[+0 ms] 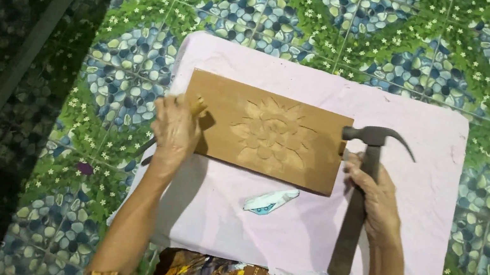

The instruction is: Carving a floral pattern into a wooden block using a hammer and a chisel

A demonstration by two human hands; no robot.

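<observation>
A wooden board (265, 132) carved with a flower lies flat on a pink cloth (309, 229) that covers the tabletop, probably to cushion it and keep it from sliding; the left hand (174, 131) sits at the board's left end, closed around a chisel (198, 107) whose pale handle end sticks up above the fist, so the butt is free to be struck; its blade seems to run down below the hand, off the board's left edge; the right hand (373, 200) is just off the board's right end, gripping a claw hammer (360, 192) about midway along its dark handle, a short hold that suits light taps; the hammer head hangs just beside the board's upper right corner, not touching the chisel; a small white and blue tube (271, 200) lies on the cloth just below the board, within reach; patterned floor tiles (275, 14) surround the tabletop.
</observation>
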